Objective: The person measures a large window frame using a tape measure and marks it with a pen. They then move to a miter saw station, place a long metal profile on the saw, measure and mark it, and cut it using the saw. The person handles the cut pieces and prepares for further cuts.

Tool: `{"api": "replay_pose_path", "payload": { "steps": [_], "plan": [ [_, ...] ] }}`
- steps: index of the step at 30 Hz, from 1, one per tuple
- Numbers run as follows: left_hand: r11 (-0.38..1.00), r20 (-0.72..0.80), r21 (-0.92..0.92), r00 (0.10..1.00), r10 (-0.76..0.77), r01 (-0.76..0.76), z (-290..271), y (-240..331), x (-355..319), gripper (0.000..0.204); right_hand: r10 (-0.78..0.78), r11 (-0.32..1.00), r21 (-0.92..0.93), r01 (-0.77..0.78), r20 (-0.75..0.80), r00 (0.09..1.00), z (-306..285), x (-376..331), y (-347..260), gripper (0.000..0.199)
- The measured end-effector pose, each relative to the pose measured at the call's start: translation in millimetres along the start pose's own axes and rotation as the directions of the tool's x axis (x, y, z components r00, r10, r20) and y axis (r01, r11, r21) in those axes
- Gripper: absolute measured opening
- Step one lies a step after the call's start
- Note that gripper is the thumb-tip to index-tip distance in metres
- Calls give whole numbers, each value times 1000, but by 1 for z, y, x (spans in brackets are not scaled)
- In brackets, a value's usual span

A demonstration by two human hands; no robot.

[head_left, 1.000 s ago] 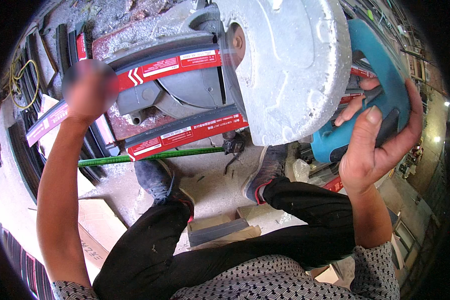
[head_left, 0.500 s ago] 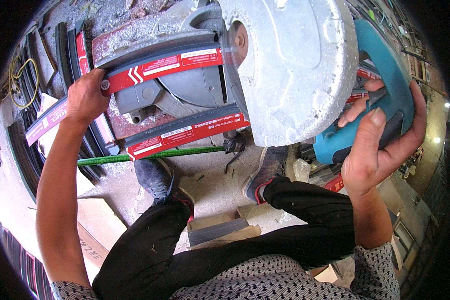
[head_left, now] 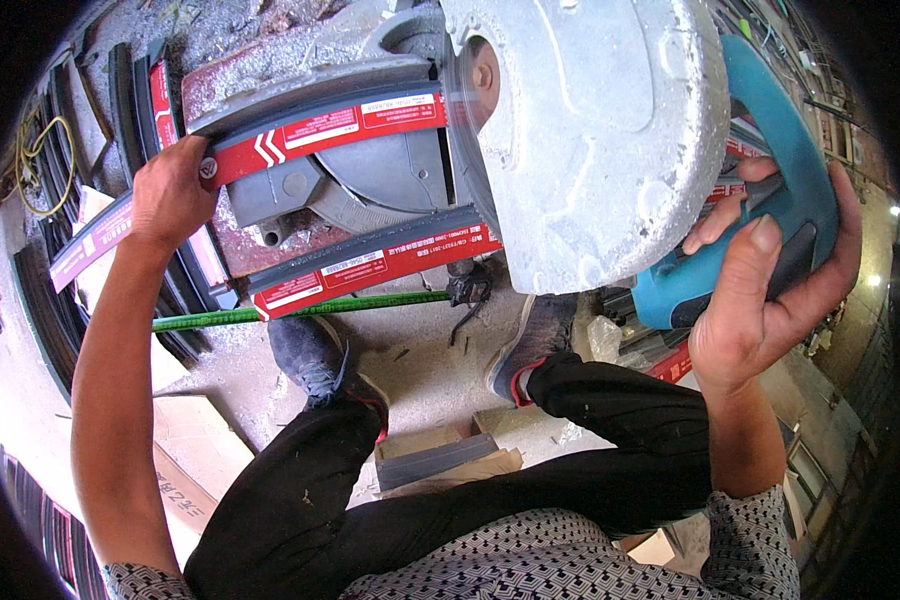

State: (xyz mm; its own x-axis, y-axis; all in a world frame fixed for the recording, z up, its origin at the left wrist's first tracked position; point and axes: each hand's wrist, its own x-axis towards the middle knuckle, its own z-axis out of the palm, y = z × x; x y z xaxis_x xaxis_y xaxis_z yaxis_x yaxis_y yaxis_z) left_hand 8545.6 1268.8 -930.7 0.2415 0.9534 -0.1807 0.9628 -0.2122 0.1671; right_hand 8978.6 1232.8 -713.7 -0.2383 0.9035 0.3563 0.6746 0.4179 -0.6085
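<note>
My left hand [head_left: 175, 190] is closed around a long dark metal profile [head_left: 335, 128] with red printed film, pressing it along the fence of a miter saw. Its right end meets the saw blade [head_left: 467, 130], partly hidden under the grey blade guard [head_left: 590, 150]. My right hand [head_left: 740, 300] wraps round the teal saw handle [head_left: 785, 120], thumb on top and fingers inside the loop. A shorter red-filmed profile piece [head_left: 380, 262] lies across the near side of the saw base [head_left: 390, 185], touched by neither hand.
Long dark profiles [head_left: 125, 110] and a yellow cable [head_left: 68, 165] lie at the left. A green strip [head_left: 300, 312] runs near my shoes [head_left: 310, 355]. Flattened cardboard [head_left: 195, 440] and a small open carton [head_left: 435, 455] rest on the floor. Metal shavings [head_left: 215, 40] cover the far side.
The saw head and its handle have shifted slightly to the right, my right hand moving with them. My left hand and both profile pieces stay almost where they were.
</note>
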Motion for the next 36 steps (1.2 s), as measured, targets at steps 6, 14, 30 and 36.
{"api": "replay_pose_path", "payload": {
  "steps": [6,14,30,36],
  "plan": [
    [1000,-1,-5,1000,-5,5,1,-1,-1,29,-15,1000,24,14,10,1000,0,0,2,59],
    [1000,-22,-24,1000,-2,1,2,-1,0,29,-20,1000,-12,20,23,1000,-2,2,0,58],
    [1000,-2,-3,1000,-8,8,1,-2,0,31,-13,1000,20,13,7,1000,-1,-1,4,60],
    [1000,-8,-10,1000,-1,1,2,-2,0,31,-25,1000,10,25,7,1000,-1,-2,5,61]
  ]
}}
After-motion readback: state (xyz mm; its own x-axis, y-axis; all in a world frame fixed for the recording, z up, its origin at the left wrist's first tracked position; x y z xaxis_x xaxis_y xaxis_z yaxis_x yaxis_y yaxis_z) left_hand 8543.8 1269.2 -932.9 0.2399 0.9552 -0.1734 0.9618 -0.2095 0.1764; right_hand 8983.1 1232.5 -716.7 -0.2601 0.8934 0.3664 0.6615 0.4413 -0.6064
